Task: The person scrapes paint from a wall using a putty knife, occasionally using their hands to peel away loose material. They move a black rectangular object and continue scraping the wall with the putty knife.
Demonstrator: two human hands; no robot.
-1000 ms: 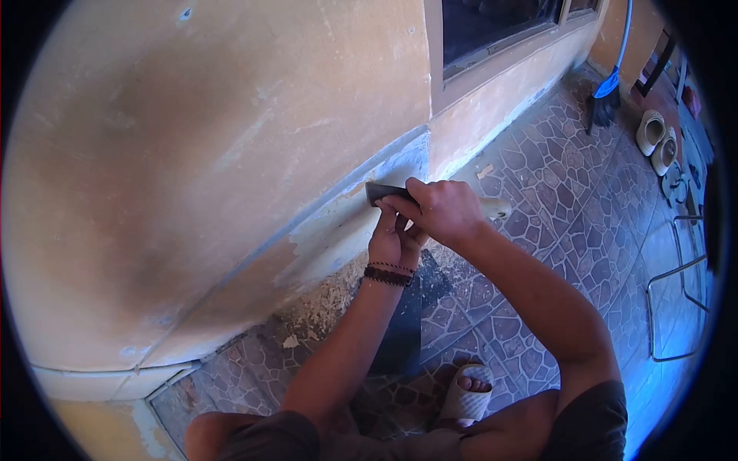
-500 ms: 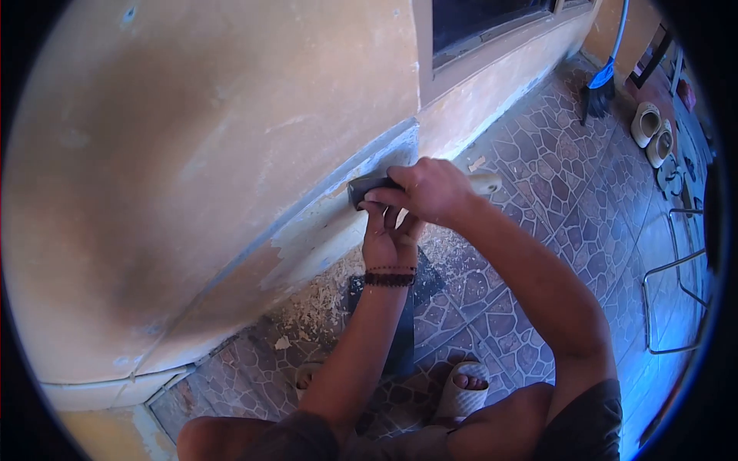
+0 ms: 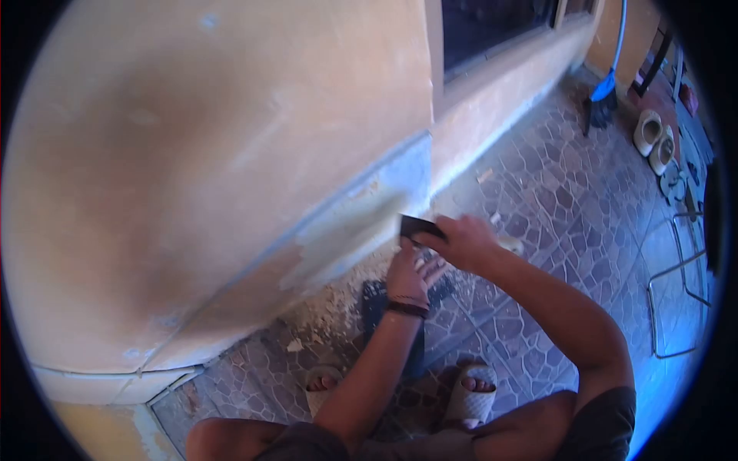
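Note:
My right hand is closed around a scraper, its wide dark blade pointing left and part of its pale handle showing behind the fist. Just below the blade is my left hand, fingers spread, with a fingertip close to or touching the blade's lower edge. A beaded bracelet circles that wrist. Left of the hands, the lower wall has a scraped, pale bluish patch standing slightly off from it. Paint flakes lie scattered along the wall's foot.
Partly under my left arm lies a dark flat sheet on the stone-patterned floor. My sandalled feet are close by. A blue broom, shoes and a metal frame stand at the right. A window is above.
Both hands and the scraper have moved down and right, away from the wall patch. The left fingers have spread out from the blade. The view has shifted slightly.

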